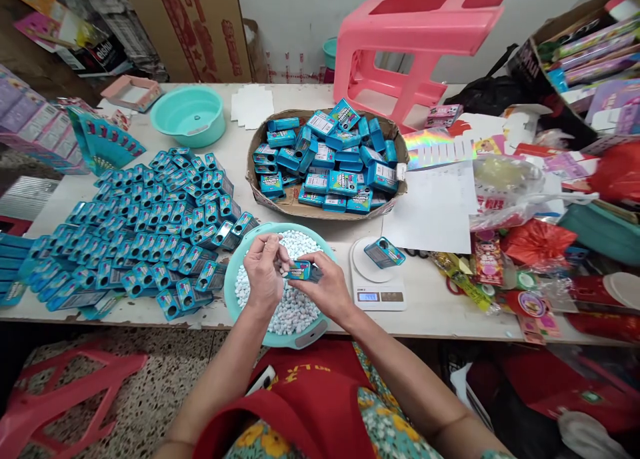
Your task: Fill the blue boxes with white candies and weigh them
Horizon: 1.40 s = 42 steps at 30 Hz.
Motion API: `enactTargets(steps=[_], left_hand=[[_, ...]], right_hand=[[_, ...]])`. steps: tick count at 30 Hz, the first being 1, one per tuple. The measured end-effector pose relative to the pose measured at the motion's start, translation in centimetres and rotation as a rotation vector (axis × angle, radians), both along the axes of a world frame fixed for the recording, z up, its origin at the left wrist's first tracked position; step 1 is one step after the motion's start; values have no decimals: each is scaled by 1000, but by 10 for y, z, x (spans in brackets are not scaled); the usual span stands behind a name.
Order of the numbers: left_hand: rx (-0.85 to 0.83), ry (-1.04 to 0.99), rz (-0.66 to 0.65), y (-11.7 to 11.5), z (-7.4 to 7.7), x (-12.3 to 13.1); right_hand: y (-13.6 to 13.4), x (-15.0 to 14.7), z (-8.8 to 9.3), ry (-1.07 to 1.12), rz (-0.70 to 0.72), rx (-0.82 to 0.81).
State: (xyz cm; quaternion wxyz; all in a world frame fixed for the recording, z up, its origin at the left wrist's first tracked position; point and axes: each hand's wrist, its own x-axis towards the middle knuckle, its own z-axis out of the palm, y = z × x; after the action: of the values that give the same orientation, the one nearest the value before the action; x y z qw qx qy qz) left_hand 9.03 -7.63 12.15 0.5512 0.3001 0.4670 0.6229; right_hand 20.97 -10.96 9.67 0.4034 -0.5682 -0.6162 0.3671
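My right hand [327, 287] grips a small blue box [301, 270] over a teal basin [235, 272] filled with small white candies [295, 309]. My left hand [265, 269] is closed, fingertips pinched at the box's left end, apparently with candies in them. Another blue box [384, 252] lies on a small white digital scale [377, 279] just to the right. A cardboard tray [260, 192] behind the basin holds several closed blue boxes [330, 159].
Several open blue boxes [145, 232] lie in rows on the table's left. An empty teal bowl [189, 115] and an overturned pink stool [410, 39] stand behind. White paper [435, 209] and assorted packaging [525, 245] crowd the right side. Another pink stool [60, 392] is on the floor.
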Motion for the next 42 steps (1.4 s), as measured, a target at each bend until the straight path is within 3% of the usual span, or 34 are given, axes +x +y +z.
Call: enactTargets(steps=[4, 8, 12, 15, 19, 22, 25, 28, 30, 32, 34, 36, 39, 42], left_hand=[[27, -18, 21, 0, 0, 3], [10, 20, -68, -1, -2, 8], [33, 11, -32, 5, -8, -6], [28, 234, -6, 14, -33, -25], [-2, 946, -243, 15, -89, -28], [26, 1348, -345, 4, -118, -16], [51, 1466, -372, -6, -129, -11], [5, 1326, -295, -7, -134, -18], [-118, 1075, -188, -3, -131, -25], [-271, 684, -75, 1, -117, -28], [-348, 263, -2, 2, -93, -28], [-314, -40, 3, 1, -64, -23], [-189, -211, -21, -2, -26, -15], [-114, -214, 33, -4, -9, -8]], right_hand=[[-2, 4, 2, 30, -3, 28], [-1, 6, 0, 30, 14, 2], [-5, 16, 7, 71, 13, -11], [-11, 30, 15, 121, -31, 3], [-17, 46, 9, 152, -80, -27], [-20, 51, 0, 161, -122, -55], [-23, 52, -6, 137, -142, -55], [-26, 51, -8, 118, -158, -86], [-27, 50, -9, 89, -168, -99], [-27, 48, -9, 47, -160, -83], [-26, 43, -9, 11, -129, -55], [-25, 34, -8, -22, -94, -26], [-22, 17, -5, -75, -27, 6], [-20, 4, -2, -105, 39, 21]])
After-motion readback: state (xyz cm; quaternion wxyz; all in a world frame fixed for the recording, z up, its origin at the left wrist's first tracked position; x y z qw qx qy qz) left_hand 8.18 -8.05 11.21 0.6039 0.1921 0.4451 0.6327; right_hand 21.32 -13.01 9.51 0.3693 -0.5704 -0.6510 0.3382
